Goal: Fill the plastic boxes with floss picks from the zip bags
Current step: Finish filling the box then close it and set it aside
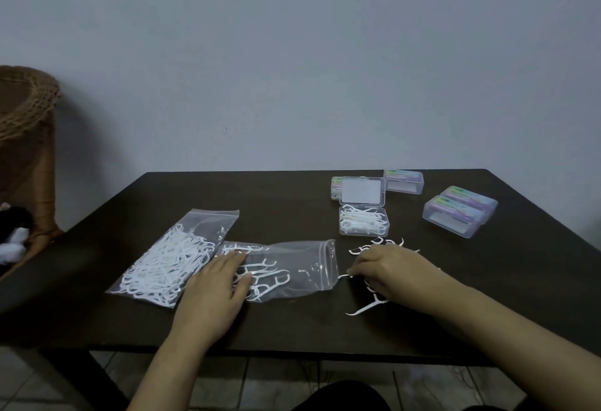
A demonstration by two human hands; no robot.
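Observation:
A nearly emptied zip bag point(292, 267) lies in the middle of the dark table point(276, 196), its mouth facing right. My left hand point(218, 284) presses flat on its closed end. Left of it lies a full zip bag point(169, 258) of white floss picks. Loose floss picks point(367, 306) are scattered by the open bag's mouth, and my right hand point(387, 267) curls over them, pinching some. Behind them an open plastic box point(363, 220) holds floss picks, its lid point(361, 192) standing up.
Closed plastic boxes stand at the back right: one point(404, 181) behind the open box, two more point(458, 212) side by side further right, another point(335, 188) partly hidden by the lid. A wicker chair point(26, 137) stands at the left.

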